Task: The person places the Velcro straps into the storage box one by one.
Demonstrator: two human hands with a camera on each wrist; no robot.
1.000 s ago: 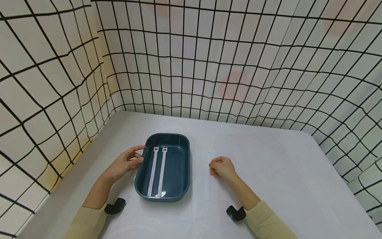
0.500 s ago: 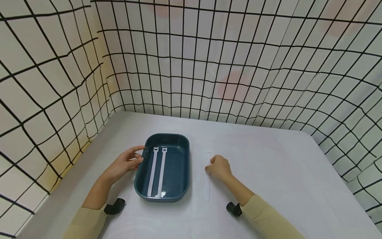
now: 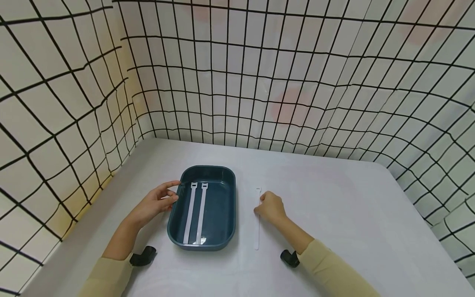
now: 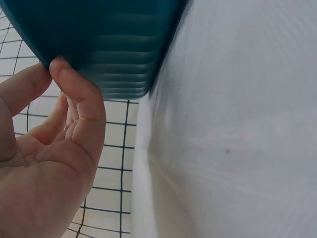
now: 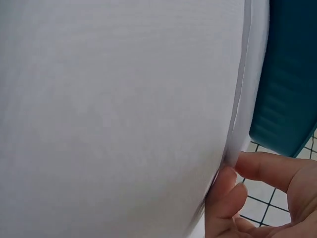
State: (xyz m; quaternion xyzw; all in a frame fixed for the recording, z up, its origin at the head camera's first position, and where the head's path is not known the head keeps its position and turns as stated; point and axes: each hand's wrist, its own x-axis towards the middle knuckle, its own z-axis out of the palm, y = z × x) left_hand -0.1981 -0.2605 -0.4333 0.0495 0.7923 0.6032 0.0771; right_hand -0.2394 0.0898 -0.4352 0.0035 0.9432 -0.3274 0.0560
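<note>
On the white table stands a dark teal tray [image 3: 219, 214]. Two white strap-like cable ties [image 3: 190, 216] with slotted heads lie side by side lengthwise in its left half. My left hand [image 3: 151, 204] holds the tray's left rim; in the left wrist view, thumb and finger meet at the rim [image 4: 34, 47]. To the tray's right, a third white cable tie [image 3: 257, 235] runs parallel to it. My right hand [image 3: 271, 208] pinches this tie near its upper middle. In the right wrist view the tie's narrow edge [image 5: 240, 74] runs up from the fingertips; part of the pinch is hidden.
Black wire mesh [image 3: 237, 82] borders the back and both sides of the table [image 3: 334, 214]. Dark curved pieces [image 3: 143, 256] sit by both wrists, next to the sleeves.
My right hand has turned and moved slightly left, pinching the loose cable tie, which has shifted a little left and turned edge-on. The left hand and the tray stay put.
</note>
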